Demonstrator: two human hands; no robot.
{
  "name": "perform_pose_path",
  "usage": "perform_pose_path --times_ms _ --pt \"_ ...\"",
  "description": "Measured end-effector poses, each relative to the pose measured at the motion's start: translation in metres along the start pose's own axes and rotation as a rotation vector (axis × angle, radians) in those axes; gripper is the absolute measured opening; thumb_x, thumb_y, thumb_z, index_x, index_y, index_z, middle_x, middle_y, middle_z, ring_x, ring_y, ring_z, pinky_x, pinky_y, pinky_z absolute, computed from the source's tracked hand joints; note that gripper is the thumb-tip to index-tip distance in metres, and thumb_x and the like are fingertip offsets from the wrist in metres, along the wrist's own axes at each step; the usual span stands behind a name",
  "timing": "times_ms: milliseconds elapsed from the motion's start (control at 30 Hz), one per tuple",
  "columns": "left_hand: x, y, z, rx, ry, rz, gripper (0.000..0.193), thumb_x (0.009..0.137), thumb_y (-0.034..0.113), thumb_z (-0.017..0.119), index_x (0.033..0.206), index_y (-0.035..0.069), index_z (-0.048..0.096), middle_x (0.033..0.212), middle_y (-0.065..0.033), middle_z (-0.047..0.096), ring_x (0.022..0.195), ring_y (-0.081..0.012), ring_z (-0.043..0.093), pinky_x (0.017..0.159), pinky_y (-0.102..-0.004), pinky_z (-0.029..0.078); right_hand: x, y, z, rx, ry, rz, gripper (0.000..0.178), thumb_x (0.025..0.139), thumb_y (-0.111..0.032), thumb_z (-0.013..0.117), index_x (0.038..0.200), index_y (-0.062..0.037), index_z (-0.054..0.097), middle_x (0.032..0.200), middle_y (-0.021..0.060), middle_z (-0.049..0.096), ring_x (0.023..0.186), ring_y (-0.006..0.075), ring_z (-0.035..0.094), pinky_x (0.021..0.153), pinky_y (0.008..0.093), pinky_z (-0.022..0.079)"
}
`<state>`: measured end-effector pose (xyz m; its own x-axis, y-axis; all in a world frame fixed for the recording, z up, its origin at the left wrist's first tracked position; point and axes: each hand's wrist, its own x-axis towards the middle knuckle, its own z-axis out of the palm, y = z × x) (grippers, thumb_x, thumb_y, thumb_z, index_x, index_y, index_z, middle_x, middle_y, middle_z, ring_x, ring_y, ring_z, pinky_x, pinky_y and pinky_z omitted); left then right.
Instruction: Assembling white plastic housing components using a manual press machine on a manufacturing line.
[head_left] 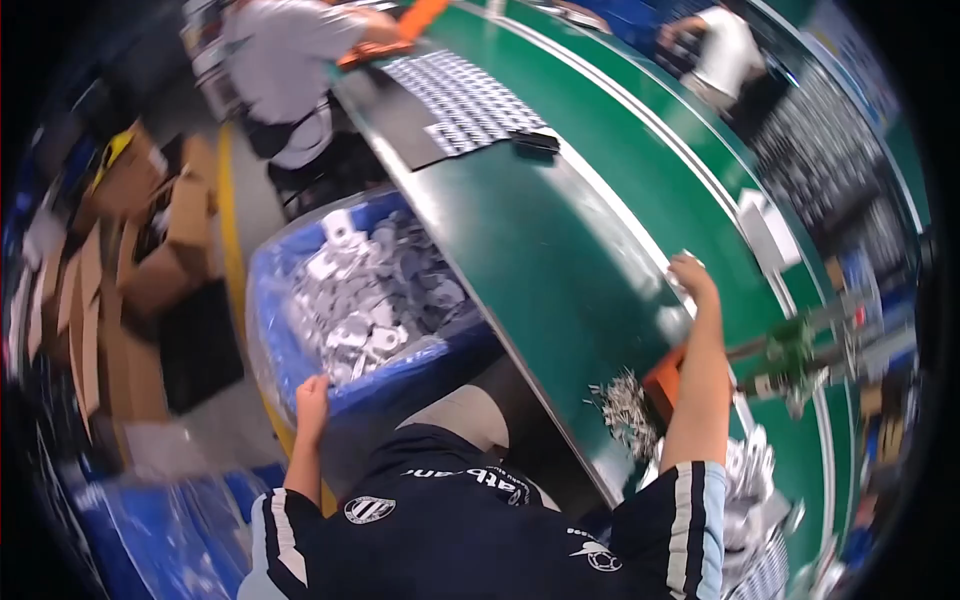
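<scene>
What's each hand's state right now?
Left hand: looks closed, no held thing visible.
Right hand: blurred; can't tell if open, closed or holding.

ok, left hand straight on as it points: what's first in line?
Probably the near rim of the blue bin; if the left hand is higher, it would meet the grey and white parts inside. Depth is unclear.

Wht/gry flat pcs [365,285] heaped loose in blue bin [268,290].

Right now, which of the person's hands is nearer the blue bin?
Left. The left hand is at the near left corner of the blue bin; whether it touches is unclear. The right hand is well away, across the green table.
</scene>
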<state>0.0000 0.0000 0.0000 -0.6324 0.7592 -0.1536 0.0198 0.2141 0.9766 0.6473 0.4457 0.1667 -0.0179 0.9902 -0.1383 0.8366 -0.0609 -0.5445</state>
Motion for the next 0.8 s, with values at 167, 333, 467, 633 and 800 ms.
perform_pose_path --times_ms 167,333,467,633,800 --pt "-0.018 0.011 -0.045 -0.207 0.171 -0.142 0.034 0.089 0.022 0.055 0.061 0.011 0.041 0.05 0.0032 0.035 0.038 -0.0068 0.033 0.036 -0.0241 0.026 0.011 -0.011 -0.026 -0.281 0.213 0.022 0.035 0.076 -0.022 0.063 0.101 0.0033 0.061 0.089 0.0125 0.065 0.086 0.0206 0.059 0.076 0.0327 0.046" --pt "0.063 0.053 -0.052 -0.071 0.287 0.133 0.014 0.087 0.017 0.057 0.087 0.003 0.056 0.067 -0.0009 0.051 0.057 -0.0101 0.05 0.051 -0.0245 0.043 -0.079 -0.197 0.057 0.076 0.031 -0.355 0.04 0.079 -0.022 0.06 0.111 0.0024 0.058 0.102 0.0176 0.064 0.098 0.0249 0.059 0.085 0.0334 0.044" --pt "0.182 0.096 -0.014 0.353 0.271 0.534 0.029 0.082 0.017 0.06 0.109 0.005 0.059 0.099 -0.014 0.06 0.09 -0.0225 0.059 0.081 -0.0305 0.046 -0.211 -0.334 0.135 0.344 -0.194 -0.624 0.031 0.083 -0.019 0.059 0.108 -0.0004 0.06 0.111 0.0103 0.06 0.106 0.019 0.054 0.092 0.0307 0.041" --pt "0.352 0.07 0.059 0.898 0.198 0.55 0.059 0.077 0.045 0.06 0.128 0.017 0.049 0.137 -0.0222 0.038 0.129 -0.0388 0.031 0.104 -0.0539 0.024 -0.261 -0.376 0.299 0.521 -0.663 -0.442 0.026 0.081 -0.008 0.061 0.107 -0.0015 0.061 0.106 0.0103 0.062 0.096 0.0171 0.059 0.08 0.0272 0.046" --pt "0.393 0.0 0.1 1.296 -0.211 0.422 0.057 0.066 0.046 0.065 0.116 0.019 0.06 0.136 -0.0205 0.04 0.133 -0.0333 0.027 0.102 -0.0692 0.004 -0.179 -0.351 0.435 0.121 -0.39 -0.54 0.022 0.081 -0.011 0.06 0.1 -0.0005 0.062 0.097 0.0161 0.063 0.088 0.0291 0.062 0.074 0.032 0.049"
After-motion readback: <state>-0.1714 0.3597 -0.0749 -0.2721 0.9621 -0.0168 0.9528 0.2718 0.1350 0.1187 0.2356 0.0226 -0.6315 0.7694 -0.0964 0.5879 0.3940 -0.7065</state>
